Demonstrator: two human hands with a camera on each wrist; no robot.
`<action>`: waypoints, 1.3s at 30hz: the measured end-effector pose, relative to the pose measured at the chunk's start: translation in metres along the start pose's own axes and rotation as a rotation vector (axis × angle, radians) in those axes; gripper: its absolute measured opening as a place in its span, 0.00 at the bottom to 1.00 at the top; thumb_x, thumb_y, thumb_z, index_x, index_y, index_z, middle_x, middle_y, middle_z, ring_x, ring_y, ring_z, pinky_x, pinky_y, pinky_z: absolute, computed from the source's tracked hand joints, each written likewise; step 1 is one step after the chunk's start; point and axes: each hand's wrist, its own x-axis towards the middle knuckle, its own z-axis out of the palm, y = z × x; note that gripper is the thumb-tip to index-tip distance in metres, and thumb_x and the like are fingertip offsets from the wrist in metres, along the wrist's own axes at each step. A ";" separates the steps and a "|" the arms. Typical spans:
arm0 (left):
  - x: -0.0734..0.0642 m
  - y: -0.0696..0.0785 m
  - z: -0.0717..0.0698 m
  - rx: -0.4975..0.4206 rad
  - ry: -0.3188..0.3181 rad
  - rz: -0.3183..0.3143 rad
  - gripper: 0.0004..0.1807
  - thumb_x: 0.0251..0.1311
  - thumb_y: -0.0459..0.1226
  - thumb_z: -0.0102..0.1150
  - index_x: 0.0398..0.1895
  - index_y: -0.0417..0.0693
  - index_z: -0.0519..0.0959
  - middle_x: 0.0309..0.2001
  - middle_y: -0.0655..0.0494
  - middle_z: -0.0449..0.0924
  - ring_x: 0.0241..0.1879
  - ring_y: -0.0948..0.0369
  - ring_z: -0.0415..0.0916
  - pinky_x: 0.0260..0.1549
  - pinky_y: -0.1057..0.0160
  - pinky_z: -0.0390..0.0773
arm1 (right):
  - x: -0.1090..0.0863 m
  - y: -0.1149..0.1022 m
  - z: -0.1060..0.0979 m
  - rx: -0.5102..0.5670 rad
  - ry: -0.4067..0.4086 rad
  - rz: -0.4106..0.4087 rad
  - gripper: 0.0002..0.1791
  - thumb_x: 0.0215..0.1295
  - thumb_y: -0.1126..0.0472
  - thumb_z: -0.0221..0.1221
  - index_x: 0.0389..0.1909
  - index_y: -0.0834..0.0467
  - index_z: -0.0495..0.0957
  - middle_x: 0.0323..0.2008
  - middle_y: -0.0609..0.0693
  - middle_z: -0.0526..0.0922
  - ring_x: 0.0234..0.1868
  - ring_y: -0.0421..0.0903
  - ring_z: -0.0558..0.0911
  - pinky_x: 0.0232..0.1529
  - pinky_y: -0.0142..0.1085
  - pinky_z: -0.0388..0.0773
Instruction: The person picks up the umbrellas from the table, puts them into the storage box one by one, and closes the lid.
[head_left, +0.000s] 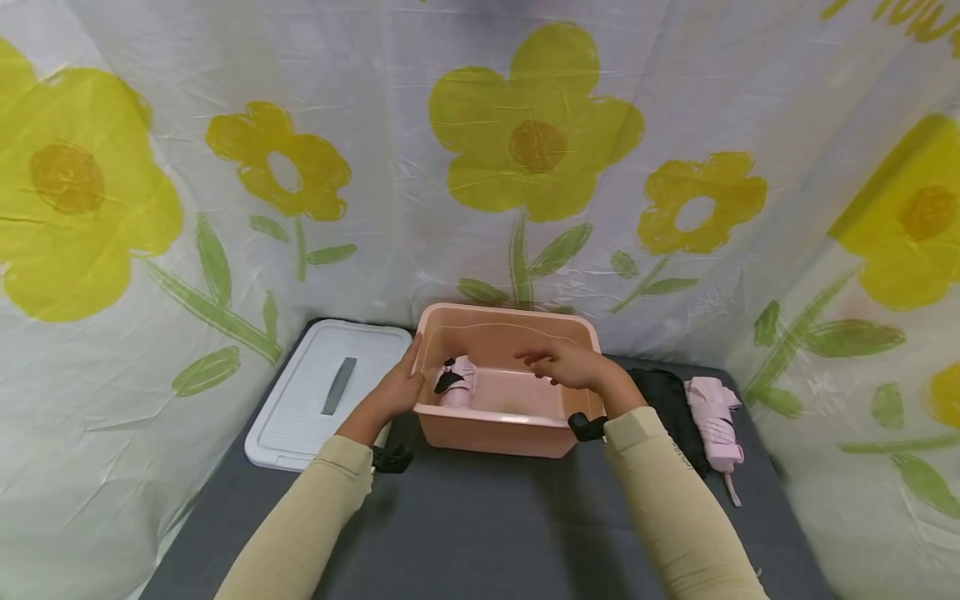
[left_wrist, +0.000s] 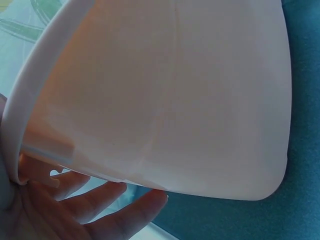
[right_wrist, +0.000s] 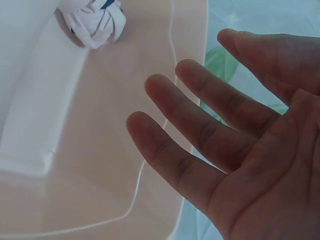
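Observation:
A peach plastic bin [head_left: 495, 437] stands open on the dark table near the curtain. At its left side my left hand [head_left: 397, 385] grips the rim, the fingers [left_wrist: 132, 212] lying along the outside of the wall and the thumb up by the rim. My right hand [head_left: 566, 365] hovers over the bin's right half, palm facing in and holding nothing; its fingers [right_wrist: 175, 160] are spread and relaxed. Inside the bin, at the left end, lies a rolled pink cloth bundle [head_left: 459, 392] with a black part on it; in the right wrist view only its bunched end [right_wrist: 97, 25] shows.
Left of the bin lies a white lid [head_left: 300, 400] with a grey handle [head_left: 339, 386]. To the right, partly behind my right arm, are a black fabric item [head_left: 667, 408] and a folded pink umbrella [head_left: 716, 425] with a wrist loop. A flowered curtain [head_left: 390, 250] rises behind.

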 end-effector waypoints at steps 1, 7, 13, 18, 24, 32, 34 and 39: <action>0.000 0.000 0.001 0.001 -0.002 0.008 0.38 0.70 0.33 0.33 0.78 0.56 0.32 0.77 0.37 0.41 0.73 0.40 0.48 0.70 0.41 0.53 | -0.003 0.002 -0.001 -0.002 0.005 -0.012 0.24 0.74 0.60 0.45 0.69 0.49 0.66 0.65 0.58 0.72 0.62 0.57 0.75 0.53 0.49 0.78; 0.000 0.005 0.003 -0.011 -0.006 -0.002 0.38 0.70 0.34 0.33 0.78 0.58 0.32 0.77 0.39 0.41 0.74 0.42 0.47 0.70 0.41 0.52 | -0.016 0.014 -0.006 -0.001 0.037 -0.071 0.24 0.75 0.60 0.46 0.70 0.53 0.65 0.65 0.59 0.71 0.64 0.57 0.73 0.55 0.49 0.76; -0.005 0.000 -0.003 0.011 0.023 -0.025 0.37 0.70 0.34 0.31 0.78 0.58 0.32 0.77 0.39 0.41 0.74 0.40 0.48 0.70 0.40 0.52 | -0.018 0.019 -0.008 -0.075 0.097 -0.081 0.23 0.74 0.57 0.48 0.68 0.51 0.68 0.64 0.57 0.73 0.64 0.55 0.74 0.59 0.50 0.74; -0.004 -0.002 -0.003 0.002 0.026 -0.014 0.37 0.70 0.34 0.31 0.78 0.57 0.32 0.77 0.38 0.41 0.74 0.40 0.47 0.70 0.40 0.52 | -0.024 0.025 -0.011 -0.080 0.139 -0.085 0.23 0.74 0.58 0.48 0.68 0.52 0.68 0.65 0.57 0.73 0.64 0.56 0.73 0.60 0.53 0.72; -0.004 0.000 -0.002 0.000 0.018 -0.009 0.37 0.70 0.34 0.31 0.78 0.55 0.31 0.77 0.39 0.39 0.75 0.41 0.43 0.71 0.41 0.48 | -0.033 0.038 -0.016 -0.061 0.194 -0.078 0.23 0.74 0.57 0.48 0.68 0.53 0.69 0.65 0.56 0.73 0.64 0.57 0.73 0.62 0.55 0.70; -0.001 -0.001 -0.001 0.012 0.004 -0.006 0.38 0.70 0.34 0.32 0.78 0.56 0.31 0.77 0.37 0.39 0.75 0.40 0.43 0.70 0.40 0.49 | -0.048 0.057 -0.023 -0.010 0.267 -0.015 0.22 0.74 0.56 0.50 0.67 0.52 0.70 0.65 0.58 0.74 0.63 0.56 0.75 0.60 0.53 0.72; 0.000 -0.001 -0.001 0.010 -0.002 -0.010 0.38 0.69 0.34 0.32 0.78 0.56 0.31 0.77 0.37 0.39 0.75 0.40 0.43 0.70 0.40 0.49 | -0.053 0.059 -0.025 -0.014 0.289 -0.002 0.22 0.73 0.55 0.50 0.66 0.51 0.71 0.64 0.58 0.74 0.63 0.56 0.75 0.60 0.54 0.72; 0.003 -0.002 0.001 0.004 -0.022 -0.019 0.38 0.70 0.35 0.32 0.78 0.58 0.30 0.77 0.38 0.39 0.75 0.40 0.43 0.70 0.39 0.50 | -0.064 0.065 -0.029 -0.001 0.322 0.010 0.23 0.74 0.54 0.49 0.66 0.55 0.70 0.63 0.60 0.74 0.64 0.59 0.73 0.61 0.57 0.70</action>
